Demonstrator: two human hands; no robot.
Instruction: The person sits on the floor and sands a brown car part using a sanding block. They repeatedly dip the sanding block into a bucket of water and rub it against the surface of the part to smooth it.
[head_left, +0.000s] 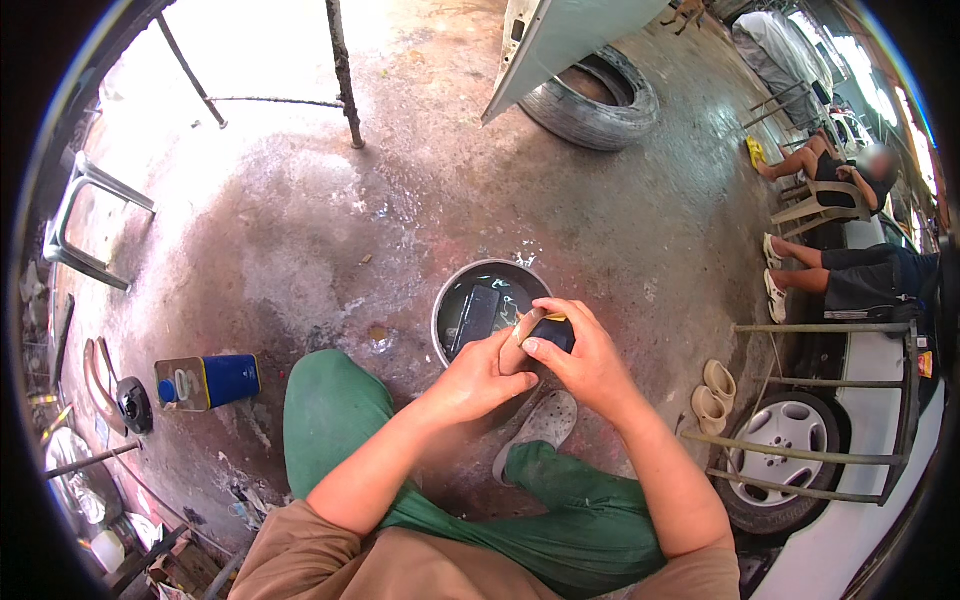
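Both my hands meet over the near right rim of a round basin [437, 335] of water. My left hand [465, 385] is closed around a tan, curved, strip-like piece [517, 345], which could be folded sheet but is partly covered by fingers. With thumb and fingertips bent, my right hand [590, 365] grips a small dark piece with a yellow edge [556, 334], pressed against the tan one. Whether the two pieces are joined I cannot tell. Inside the basin a dark rectangular block [480, 312] lies in the water.
A blue and yellow can [232, 381] lies to my left, near a grey stool [75, 225]. Ahead are a tyre [600, 105] and a pale panel [550, 45]. A metal rack [800, 456], a car wheel [785, 450], clogs [712, 395] and two seated people occupy the right.
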